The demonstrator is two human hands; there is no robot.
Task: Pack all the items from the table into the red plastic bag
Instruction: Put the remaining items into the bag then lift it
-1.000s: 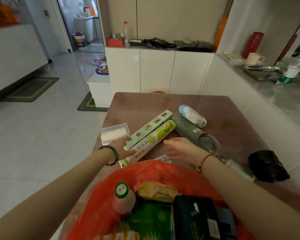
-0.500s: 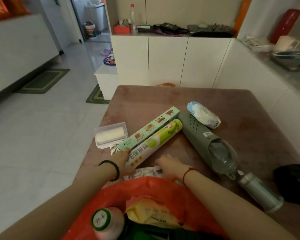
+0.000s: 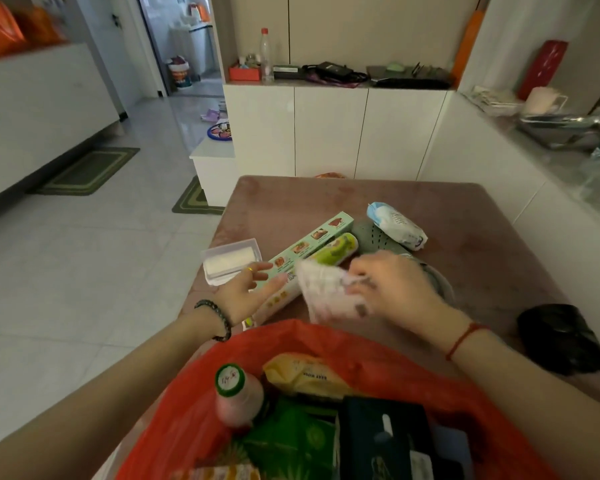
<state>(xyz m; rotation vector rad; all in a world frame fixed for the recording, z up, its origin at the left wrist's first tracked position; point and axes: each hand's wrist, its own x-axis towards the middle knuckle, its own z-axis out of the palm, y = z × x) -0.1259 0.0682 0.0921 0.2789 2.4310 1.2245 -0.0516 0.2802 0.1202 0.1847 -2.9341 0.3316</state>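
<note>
Matte brown table [image 3: 465,237]; right hand [image 3: 392,289] pinching crinkly white packet [image 3: 326,292] (blurred).

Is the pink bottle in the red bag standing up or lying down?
Standing up. The pink bottle has its green-rimmed cap facing upward, its body dropping down among the packets inside the red bag.

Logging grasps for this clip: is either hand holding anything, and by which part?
Right hand pinches the white packet at its upper right edge; left hand is open, holding nothing.

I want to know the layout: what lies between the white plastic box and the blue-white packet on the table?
In the head view, between the white plastic box and the blue-white packet lie a long green carton and a green-printed roll.
</note>
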